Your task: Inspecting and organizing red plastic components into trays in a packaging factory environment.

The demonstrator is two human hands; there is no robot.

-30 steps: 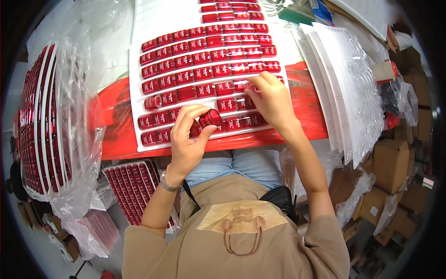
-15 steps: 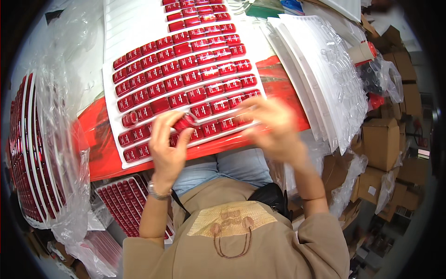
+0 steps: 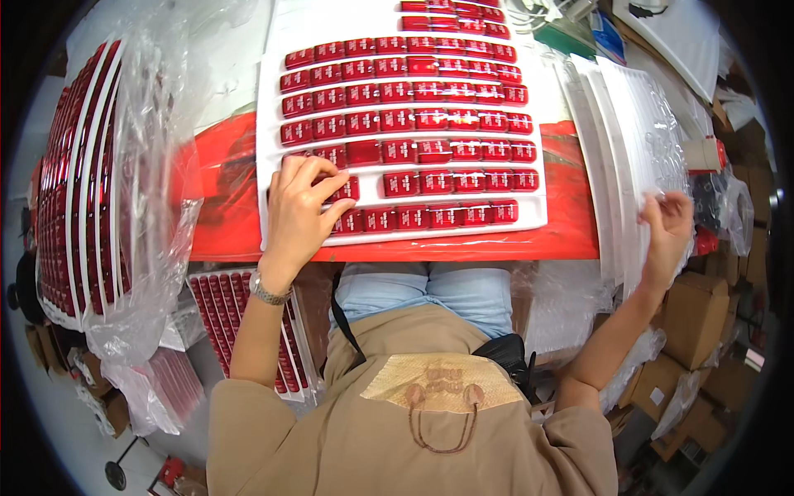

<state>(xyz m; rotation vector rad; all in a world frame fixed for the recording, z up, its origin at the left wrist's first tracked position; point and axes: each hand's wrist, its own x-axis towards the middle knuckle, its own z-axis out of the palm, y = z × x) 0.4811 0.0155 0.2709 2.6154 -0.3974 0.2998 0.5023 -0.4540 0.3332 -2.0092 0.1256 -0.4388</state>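
Observation:
A white tray [image 3: 536,211] on the table holds rows of small glossy red rounded-rectangular pieces [image 3: 445,217] with pale print. My left hand [image 3: 302,207] is over the tray's near left part. Its thumb and fingers close around a red piece [image 3: 345,188] in the second row from the front, left of a gap in that row. The fingers hide part of it. Far to the right, my right hand [image 3: 667,223] is closed, its fingertips together beside the stacked clear plastic trays [image 3: 633,157]. What it holds, if anything, I cannot make out.
Red plastic sheeting [image 3: 571,190] covers the table's near part. Upright filled trays [image 3: 78,182] in clear wrap [image 3: 149,165] stand at left. Another filled tray [image 3: 240,322] sits low beside my left forearm. Cardboard boxes [image 3: 695,318] are at right; a green box [image 3: 566,37] lies at the back.
My right hand has gone from above the tray to the clear stack at right. My left hand has lowered the red piece it held up into the tray's row. The view has shifted.

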